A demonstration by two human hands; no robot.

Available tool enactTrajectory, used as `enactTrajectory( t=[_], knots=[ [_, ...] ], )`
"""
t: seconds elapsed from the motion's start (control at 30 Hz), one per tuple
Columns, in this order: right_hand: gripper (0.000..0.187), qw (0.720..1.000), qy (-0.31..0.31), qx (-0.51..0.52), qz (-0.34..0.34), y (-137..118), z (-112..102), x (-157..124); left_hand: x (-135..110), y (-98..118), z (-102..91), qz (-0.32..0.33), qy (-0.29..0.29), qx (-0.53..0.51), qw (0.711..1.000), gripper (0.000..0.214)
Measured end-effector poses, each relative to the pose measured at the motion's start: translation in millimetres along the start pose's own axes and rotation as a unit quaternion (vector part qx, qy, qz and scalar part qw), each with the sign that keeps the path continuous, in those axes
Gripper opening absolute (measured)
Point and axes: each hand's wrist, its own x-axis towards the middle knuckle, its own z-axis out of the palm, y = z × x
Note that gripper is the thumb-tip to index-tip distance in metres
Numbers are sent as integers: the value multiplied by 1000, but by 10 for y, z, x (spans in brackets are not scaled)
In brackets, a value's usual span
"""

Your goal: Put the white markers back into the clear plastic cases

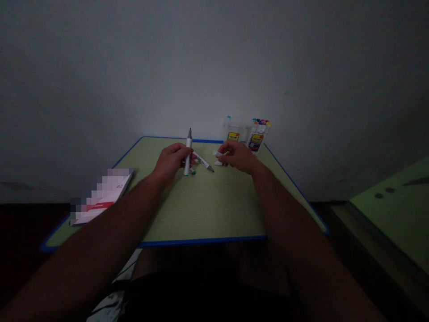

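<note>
My left hand (pixel 170 162) holds a white marker (pixel 188 150) nearly upright, its grey tip uncapped and pointing up, a green end at the bottom. A second white marker (pixel 203 162) lies on the green table (pixel 201 210) between my hands, grey tip toward me. My right hand (pixel 238 156) pinches a small white cap (pixel 217 154) at its fingertips. Another white cap (pixel 218 163) lies on the table just below those fingers. A small green cap (pixel 192 172) rests by the upright marker's lower end.
Two clear marker boxes stand at the table's far edge against the wall: one (pixel 232 130) nearly bare, one (pixel 258 134) with several coloured markers. A booklet (pixel 100 197) lies at the left edge. Another green table (pixel 395 210) stands to the right.
</note>
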Motion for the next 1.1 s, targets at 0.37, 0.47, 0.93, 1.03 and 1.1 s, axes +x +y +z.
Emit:
enactTrajectory(
  t=[0.37,0.47,0.93,1.03,1.1],
  knots=[
    [32,995,9,96,-26,98,-6,58,-16,0,7,55,-27,37,997,18],
    [32,995,11,97,-28,109,-6,57,-13,-14,-5,61,-39,42,997,18],
    [33,990,8,137,-32,178,-20,71,-16,-36,-8,82,-55,81,992,17],
    [33,986,12,162,-32,177,-24,70,-19,-34,-9,75,-50,93,992,16],
    [33,982,14,185,-30,176,-26,72,-17,-36,-12,75,-51,96,991,16]
  ],
)
